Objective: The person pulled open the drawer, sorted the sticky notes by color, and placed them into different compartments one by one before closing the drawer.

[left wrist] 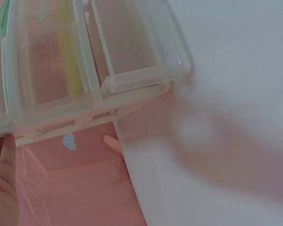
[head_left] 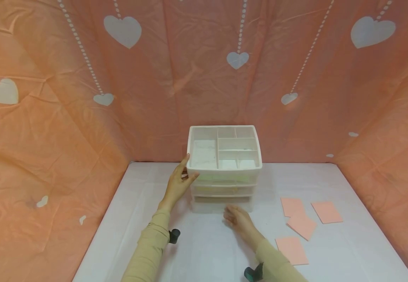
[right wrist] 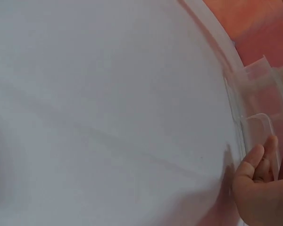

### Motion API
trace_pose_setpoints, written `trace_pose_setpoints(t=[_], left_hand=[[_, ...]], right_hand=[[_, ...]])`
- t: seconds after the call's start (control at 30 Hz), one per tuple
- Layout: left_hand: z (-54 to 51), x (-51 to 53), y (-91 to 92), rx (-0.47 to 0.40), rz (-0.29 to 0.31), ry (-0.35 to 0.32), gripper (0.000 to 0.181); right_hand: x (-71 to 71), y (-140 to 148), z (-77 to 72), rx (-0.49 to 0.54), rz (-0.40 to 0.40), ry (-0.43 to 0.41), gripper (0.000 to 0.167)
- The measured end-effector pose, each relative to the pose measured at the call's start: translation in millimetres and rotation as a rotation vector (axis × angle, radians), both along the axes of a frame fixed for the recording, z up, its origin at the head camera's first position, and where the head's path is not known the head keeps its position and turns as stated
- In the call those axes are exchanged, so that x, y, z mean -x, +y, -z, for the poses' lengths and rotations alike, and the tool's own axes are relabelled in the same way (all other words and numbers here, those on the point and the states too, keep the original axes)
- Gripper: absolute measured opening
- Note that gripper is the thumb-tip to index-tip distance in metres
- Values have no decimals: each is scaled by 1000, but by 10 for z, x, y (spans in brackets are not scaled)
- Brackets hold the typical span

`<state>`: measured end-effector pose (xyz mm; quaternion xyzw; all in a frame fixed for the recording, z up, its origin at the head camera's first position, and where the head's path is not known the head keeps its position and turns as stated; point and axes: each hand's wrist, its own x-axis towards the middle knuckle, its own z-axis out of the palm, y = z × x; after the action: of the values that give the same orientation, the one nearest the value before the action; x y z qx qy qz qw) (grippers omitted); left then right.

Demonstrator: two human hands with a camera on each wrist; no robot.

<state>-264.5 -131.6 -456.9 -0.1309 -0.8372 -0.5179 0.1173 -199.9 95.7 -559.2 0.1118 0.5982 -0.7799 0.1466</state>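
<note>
A white plastic drawer organizer (head_left: pixel 224 170) stands near the back of the table, its drawers translucent and its top divided into compartments. My left hand (head_left: pixel 178 184) holds its upper left corner, thumb at the front and fingers along the side. In the left wrist view the bottom drawer (left wrist: pixel 132 42) sticks out a little beyond the drawers above. My right hand (head_left: pixel 240 220) is at the front of that drawer. The right wrist view shows its fingers (right wrist: pixel 270 147) curled at the drawer's clear curved pull (right wrist: pixel 262 117). Yellow and green contents show dimly through the upper drawers.
Several pink square cards (head_left: pixel 297 248) lie on the white table (head_left: pixel 147 184) to the right of the organizer, two of them overlapping. A pink cloth (head_left: pixel 189 86) with white hearts hangs behind and along both sides. Dark wrist devices (head_left: pixel 254 273) show by both sleeves.
</note>
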Motion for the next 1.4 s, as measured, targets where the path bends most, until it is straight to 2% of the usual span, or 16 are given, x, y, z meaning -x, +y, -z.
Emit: trace_pose_setpoints(t=[0.23,0.7,1.0,1.17,1.23,1.37,1.4], left_hand=[[6,7,0,4,0,2,71],[8,-4,12,-1,-3,24,72],[7,5,15,-18,-1,11,71],[10,9,26,-15,-12,10,73],[-14,-5,37,-10,-15,2,73],[-187,-142,72,3,-9,3,70],[-184,-140,70,0,-7,1,70]], right_hand=[[-124,35,-15,-26,-33,-33,56],[-343,89,-71,36,-64,-113,45],[-504,117,-82,54,-105,-123,40],[-568,136,-54,41,-141,-123,47],[-584,143,-45,37,-150,-118,52],[-599,161,-23,41,-166,-111,58],[-600,166,-19,47,-170,-111,56]])
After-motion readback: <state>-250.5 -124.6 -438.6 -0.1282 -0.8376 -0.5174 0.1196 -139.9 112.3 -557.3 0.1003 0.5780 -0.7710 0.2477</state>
